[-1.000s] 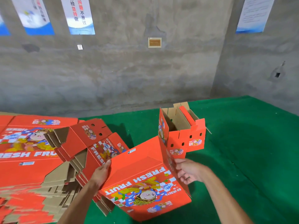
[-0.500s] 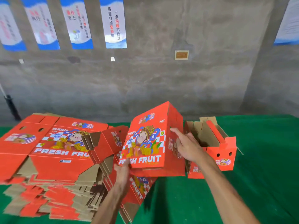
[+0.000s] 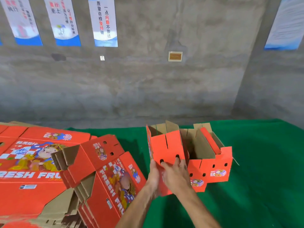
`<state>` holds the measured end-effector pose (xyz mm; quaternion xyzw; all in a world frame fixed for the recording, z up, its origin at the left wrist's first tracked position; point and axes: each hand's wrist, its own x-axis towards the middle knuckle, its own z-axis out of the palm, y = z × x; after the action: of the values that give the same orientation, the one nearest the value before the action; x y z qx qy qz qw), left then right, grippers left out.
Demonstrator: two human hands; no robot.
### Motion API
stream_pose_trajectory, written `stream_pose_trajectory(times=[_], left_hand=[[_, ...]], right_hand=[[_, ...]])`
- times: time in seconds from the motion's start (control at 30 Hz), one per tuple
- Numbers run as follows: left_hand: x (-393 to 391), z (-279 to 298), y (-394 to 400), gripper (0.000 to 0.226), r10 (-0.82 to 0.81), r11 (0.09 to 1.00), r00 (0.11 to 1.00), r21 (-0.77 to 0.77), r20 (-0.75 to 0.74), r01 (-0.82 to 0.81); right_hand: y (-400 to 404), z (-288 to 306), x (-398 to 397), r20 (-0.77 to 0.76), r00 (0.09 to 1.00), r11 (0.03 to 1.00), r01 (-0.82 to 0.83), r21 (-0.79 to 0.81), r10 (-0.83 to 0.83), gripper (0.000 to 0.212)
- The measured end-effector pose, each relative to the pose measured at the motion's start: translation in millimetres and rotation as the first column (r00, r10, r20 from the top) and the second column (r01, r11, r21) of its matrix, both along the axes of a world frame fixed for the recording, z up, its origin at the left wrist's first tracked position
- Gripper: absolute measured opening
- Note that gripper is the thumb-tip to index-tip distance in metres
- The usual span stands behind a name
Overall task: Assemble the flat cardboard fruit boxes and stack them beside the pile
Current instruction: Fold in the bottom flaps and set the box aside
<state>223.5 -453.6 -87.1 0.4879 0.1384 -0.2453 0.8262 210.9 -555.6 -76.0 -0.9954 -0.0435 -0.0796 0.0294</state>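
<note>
red cardboard fills the lower left of the frame: a pile (image 3: 49, 170) of flat fruit boxes, some slid sideways. in the lower middle, two bare hands hold a half-opened box (image 3: 166, 150) upright over the green cloth (image 3: 263, 178). the left hand (image 3: 153, 174) grips its left edge. the right hand (image 3: 176, 172) lies on its front with fingers spread near two small holes. just right of it, touching or nearly so, stands a built box (image 3: 212, 165) with its top open. behind is a grey wall (image 3: 148, 88) with posters (image 3: 103, 22) at the top.
</note>
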Motion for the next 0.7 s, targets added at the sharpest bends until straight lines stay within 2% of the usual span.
stream_pose_trajectory(times=[0.07, 0.1, 0.13, 0.17, 0.27, 0.33, 0.43, 0.57, 0.7], left_hand=[[16, -22, -10, 0.061, 0.07, 0.995, 0.996, 0.064, 0.053, -0.074], [24, -33, -16, 0.043, 0.126, 0.987, 0.984, 0.078, 0.129, -0.137], [33, -44, -21, 0.036, 0.162, 0.974, 0.964, 0.122, 0.21, -0.191], [41, -55, -27, 0.037, 0.172, 0.962, 0.952, 0.167, 0.252, -0.218], [64, -82, -39, 0.047, 0.161, 0.93, 0.965, 0.296, 0.208, -0.219], [81, -99, -44, 0.05, 0.138, 0.923, 0.969, 0.33, 0.202, -0.2], [104, -110, -51, 0.05, 0.023, 0.914, 0.976, 0.392, 0.216, -0.109], [128, -114, -65, 0.036, -0.092, 0.848, 0.97, 0.528, 0.225, -0.042], [139, -105, -77, 0.019, -0.043, 0.757, 0.968, 0.64, 0.249, -0.132]], right_hand=[[-8, -25, 5, -0.077, 0.997, 1.0, 0.03, 0.003, -0.03, 0.05], [-12, -37, 7, -0.109, 0.993, 0.999, 0.044, -0.002, -0.044, 0.05], [-16, -49, 10, -0.136, 0.989, 0.998, 0.057, -0.005, -0.057, 0.051], [-19, -61, 13, -0.161, 0.984, 0.998, 0.07, -0.004, -0.07, 0.051], [-29, -92, 26, -0.248, 0.965, 0.995, 0.095, 0.016, -0.088, 0.048], [-36, -109, 39, -0.296, 0.951, 0.994, 0.105, 0.031, -0.091, 0.045], [-51, -130, 64, -0.35, 0.931, 0.993, 0.117, 0.027, -0.1, 0.048], [-73, -141, 93, -0.416, 0.904, 0.99, 0.132, 0.049, -0.1, 0.063], [-88, -132, 99, -0.407, 0.907, 0.973, 0.179, 0.147, -0.106, 0.058]])
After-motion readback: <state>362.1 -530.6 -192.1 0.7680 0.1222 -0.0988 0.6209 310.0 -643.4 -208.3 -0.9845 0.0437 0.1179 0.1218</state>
